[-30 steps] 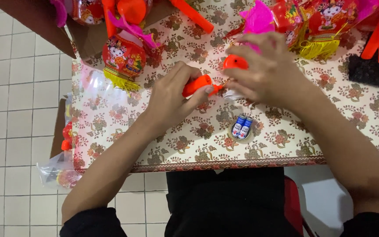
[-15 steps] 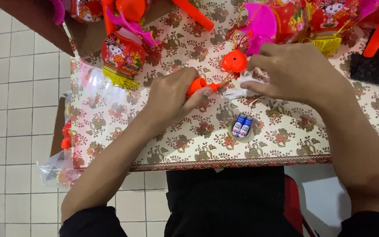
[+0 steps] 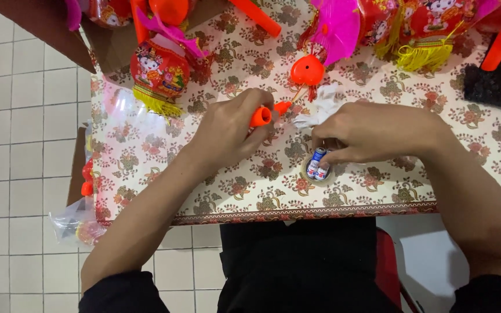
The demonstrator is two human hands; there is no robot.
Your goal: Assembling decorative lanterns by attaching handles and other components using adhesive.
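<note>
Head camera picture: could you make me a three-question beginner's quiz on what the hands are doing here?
1. True or false: the left hand holds an orange handle.
2. What does the right hand reach down to? A) scissors B) small batteries C) a cup
3. What pattern covers the table?

Key:
1. True.
2. B; its fingertips are on them, beside a crumpled white plastic wrap.
3. Flowers, with red lanterns along the far edge.

Red paper lanterns (image 3: 159,72) and a black cloth (image 3: 494,87) lie on the floral tablecloth (image 3: 158,162).
</note>
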